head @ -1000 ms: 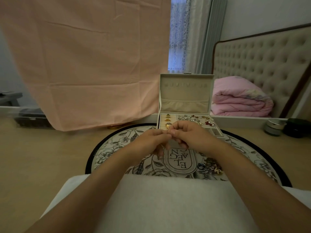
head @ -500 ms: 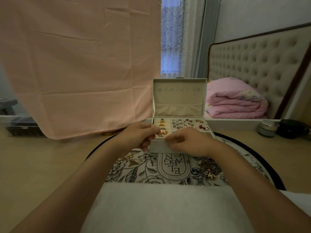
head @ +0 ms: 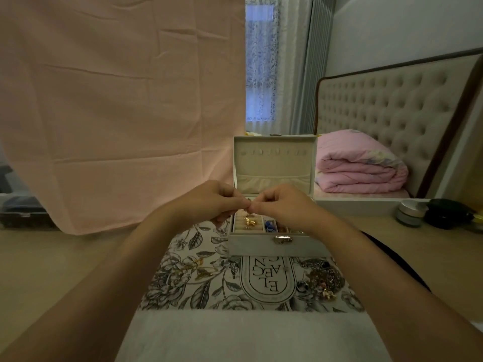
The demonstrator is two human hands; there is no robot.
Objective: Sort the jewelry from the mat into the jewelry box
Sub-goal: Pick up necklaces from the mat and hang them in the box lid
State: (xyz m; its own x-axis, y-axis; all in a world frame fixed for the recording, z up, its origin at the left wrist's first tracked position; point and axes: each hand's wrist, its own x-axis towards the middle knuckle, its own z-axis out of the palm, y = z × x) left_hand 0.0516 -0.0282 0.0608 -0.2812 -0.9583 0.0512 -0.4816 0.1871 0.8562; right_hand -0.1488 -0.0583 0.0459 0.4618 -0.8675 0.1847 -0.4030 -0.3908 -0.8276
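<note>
Nearer than the fingertips, on the floral mat (head: 183, 246): tangled jewelry pile (head: 324, 280) to the right, gold chain (head: 202, 270) to the left. Directly beneath them, open jewelry box (head: 261, 244), gold pieces (head: 248, 222) and blue pieces (head: 269, 226) inside. Left hand (head: 211, 202) and right hand (head: 282, 205) curled, tips pinched together; anything between too small to tell.

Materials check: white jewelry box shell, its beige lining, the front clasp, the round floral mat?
White rectangular jewelry box shell: looks like faux leather, smooth with a faint sheen.
Beige lining: velvety fabric, matte and soft, probably.
Small front clasp: metal, bright silvery glint.
Round floral-printed mat: likely woven or flocked textile, with a flat, matte print; cannot tell the backing.
</note>
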